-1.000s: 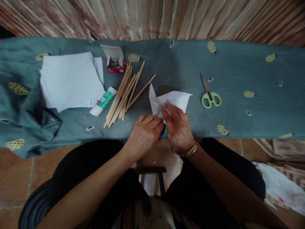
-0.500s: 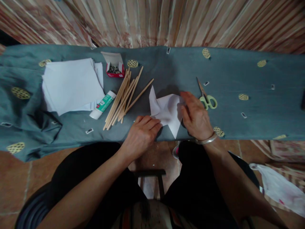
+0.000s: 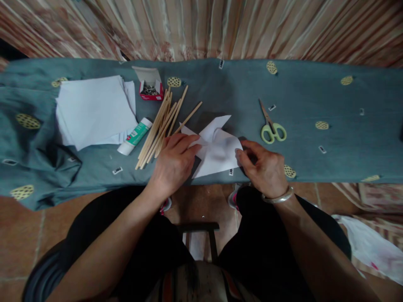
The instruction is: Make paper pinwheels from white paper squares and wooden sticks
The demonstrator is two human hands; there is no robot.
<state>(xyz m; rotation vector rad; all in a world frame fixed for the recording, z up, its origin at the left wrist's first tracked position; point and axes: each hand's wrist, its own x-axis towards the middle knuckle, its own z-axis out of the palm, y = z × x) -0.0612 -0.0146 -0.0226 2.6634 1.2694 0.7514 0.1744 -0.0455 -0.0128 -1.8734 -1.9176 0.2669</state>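
Both hands rest on the folded paper (image 3: 217,153), which lies flat on the bench (image 3: 315,100) near its front edge. Left hand (image 3: 173,161) lies palm down on the left part of the paper, its fingers (image 3: 185,140) stretched out over one folded point and pressing it to the cloth. Right hand (image 3: 262,165) is at the right edge of the paper; its fingertips (image 3: 241,155) pinch that edge. So the two hands are apart, with the white paper between them, and each one is closed on or pressed against it. A metal bracelet (image 3: 278,196) sits on the right wrist.

Left of the paper lies a bundle of wooden sticks (image 3: 162,126), spread like a fan, and one stick reaches almost to the paper. Further left of the paper is a glue tube (image 3: 134,136), and beyond it a stack of white sheets (image 3: 94,110). Behind the sticks stands a small red box (image 3: 151,90) with its lid open. Right of the paper, a little apart from the right hand, lie green scissors (image 3: 271,127). A grey-green cloth with yellow spots covers the bench.
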